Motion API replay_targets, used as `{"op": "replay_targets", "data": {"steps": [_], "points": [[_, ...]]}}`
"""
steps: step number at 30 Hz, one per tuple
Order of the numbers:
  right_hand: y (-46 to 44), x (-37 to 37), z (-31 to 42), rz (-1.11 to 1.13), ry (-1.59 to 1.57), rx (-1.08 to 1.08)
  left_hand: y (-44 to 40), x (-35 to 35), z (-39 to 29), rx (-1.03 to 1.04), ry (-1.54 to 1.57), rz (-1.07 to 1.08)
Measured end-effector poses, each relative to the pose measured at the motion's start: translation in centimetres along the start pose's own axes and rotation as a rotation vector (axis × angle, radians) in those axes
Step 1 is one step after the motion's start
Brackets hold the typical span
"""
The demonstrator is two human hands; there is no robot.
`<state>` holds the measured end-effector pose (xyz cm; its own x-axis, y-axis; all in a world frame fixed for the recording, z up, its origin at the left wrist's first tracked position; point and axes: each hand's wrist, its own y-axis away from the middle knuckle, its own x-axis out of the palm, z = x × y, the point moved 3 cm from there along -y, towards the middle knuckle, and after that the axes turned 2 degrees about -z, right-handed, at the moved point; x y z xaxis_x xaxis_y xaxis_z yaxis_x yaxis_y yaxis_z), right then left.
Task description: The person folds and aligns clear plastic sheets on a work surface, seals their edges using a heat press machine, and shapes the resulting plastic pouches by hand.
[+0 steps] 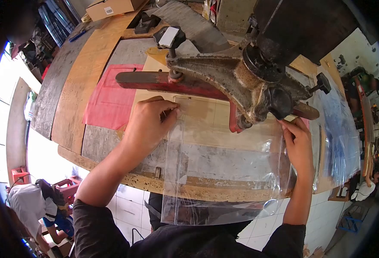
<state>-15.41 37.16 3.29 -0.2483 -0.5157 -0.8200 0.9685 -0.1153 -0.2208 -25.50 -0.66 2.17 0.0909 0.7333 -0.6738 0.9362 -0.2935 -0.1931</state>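
Note:
A clear plastic sheet (224, 172) hangs over the near edge of the worktable, its far edge under the press head. My left hand (150, 118) pinches its far left corner between thumb and fingers. At its far right corner, my right hand (298, 142) has its fingers closed on the edge. Just beyond both hands stands a cast metal press head (224, 75) with black knobs and a dark red bar (155, 82) across it. Under the sheet lies a tan board (206, 124). A pink-red sheet (112, 96) lies left of my left hand.
A pile of clear plastic (340, 137) lies at the right of the table. A cardboard box (112, 8) sits at the back left, with a blue pen (77, 35) nearby. Another person (34, 206) bends at lower left, near red stools (67, 187).

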Motion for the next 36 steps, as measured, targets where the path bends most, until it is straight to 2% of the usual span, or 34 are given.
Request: {"op": "replay_targets", "data": {"steps": [9,15,17,20,23,27,30,32,36], "points": [[0.4,-0.3,0.7,0.016,0.264,-0.006,0.0,-0.1,0.0,0.012,-0.008,0.010],[0.7,-0.2,0.6,-0.039,0.354,-0.097,-0.1,0.2,0.6,0.061,0.018,-0.012],[0.7,-0.3,0.8,-0.079,0.391,-0.187,-0.2,0.3,0.5,0.094,-0.038,-0.036],[0.7,-0.5,1.2,-0.035,0.376,-0.098,-0.3,0.0,0.0,0.022,-0.030,-0.007],[0.8,-0.5,0.9,-0.038,0.374,-0.117,-0.1,-0.1,-0.2,0.032,-0.038,-0.035],[1.0,-0.4,-0.1,-0.033,0.368,-0.079,0.0,0.4,0.6,0.130,-0.004,-0.081],[1.0,-0.6,-0.5,-0.050,0.311,-0.144,-0.2,0.1,0.0,0.173,0.058,-0.083],[1.2,-0.8,-0.4,-0.011,0.254,-0.143,0.0,-0.2,-0.3,0.145,-0.036,-0.073],[3.3,-1.2,-0.1,-0.108,0.232,-0.222,1.1,-0.7,-0.5,0.215,-0.056,-0.032]]}}
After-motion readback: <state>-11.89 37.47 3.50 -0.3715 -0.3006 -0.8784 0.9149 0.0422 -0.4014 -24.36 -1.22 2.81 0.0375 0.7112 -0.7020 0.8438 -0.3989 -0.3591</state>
